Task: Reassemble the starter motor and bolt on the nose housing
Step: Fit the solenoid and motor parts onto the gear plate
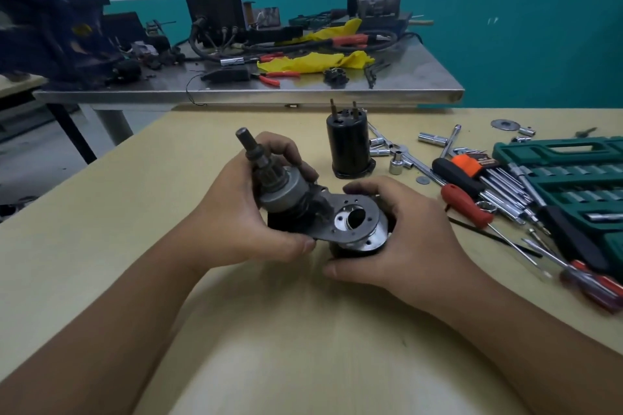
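Both hands hold the starter motor assembly just above the tan table. My left hand grips the grey drive gear and shaft, which points up and to the left. My right hand wraps around the black motor body, whose round opening in the grey plate faces up. A black cylindrical solenoid stands upright on the table behind the hands, two studs on top.
To the right lie loose sockets, a ratchet extension, hex keys, red-handled screwdrivers and an open green socket case. A steel bench behind carries a black machine, cables, pliers and yellow rags.
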